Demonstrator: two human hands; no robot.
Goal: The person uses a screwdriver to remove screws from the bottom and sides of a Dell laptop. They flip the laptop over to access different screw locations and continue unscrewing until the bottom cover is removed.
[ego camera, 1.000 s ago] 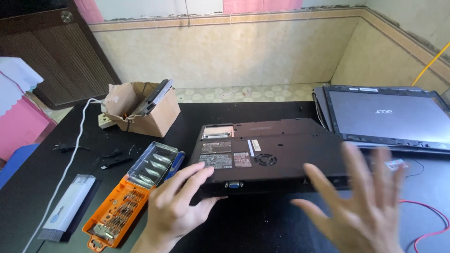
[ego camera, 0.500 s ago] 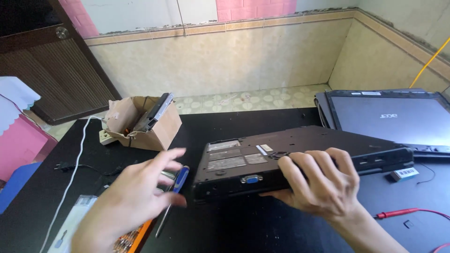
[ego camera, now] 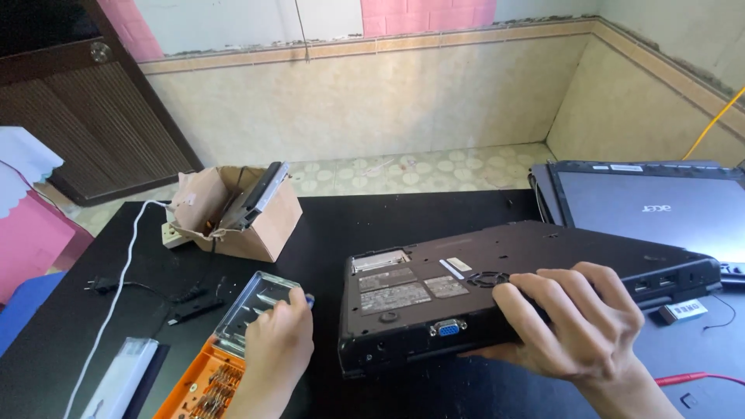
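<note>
Gripping the black laptop base (ego camera: 497,287) with my right hand (ego camera: 578,326): fingers spread and curled over its upturned underside near the front edge, thumb beneath, the base tilted with its near left corner on the black table (ego camera: 372,217).

My left hand (ego camera: 275,353): loosely curled, fingertips on a blue-tipped tool (ego camera: 310,299) at the edge of the orange bit case (ego camera: 209,380); whether the tool is actually pinched I cannot tell.

Count:
- one laptop base, underside up, with labels, a fan vent and a blue port on the near side;
- one bit case, clear lid (ego camera: 256,310) raised;
- one laptop screen panel (ego camera: 652,209), lying flat at the far right, just behind the base;
- one torn cardboard box (ego camera: 240,217), far left, with a flat metal drive (ego camera: 260,194) leaning out of it;
- one white cable (ego camera: 124,271) running down the left side;
- one white flat packet (ego camera: 120,380) at the near left edge;
- one red wire (ego camera: 698,379) at the near right.

Surface: matt black tabletop. Room: beige tiled wall behind with a tan border strip, patterned floor tiles below, a dark wooden cabinet (ego camera: 85,109) at left.
</note>
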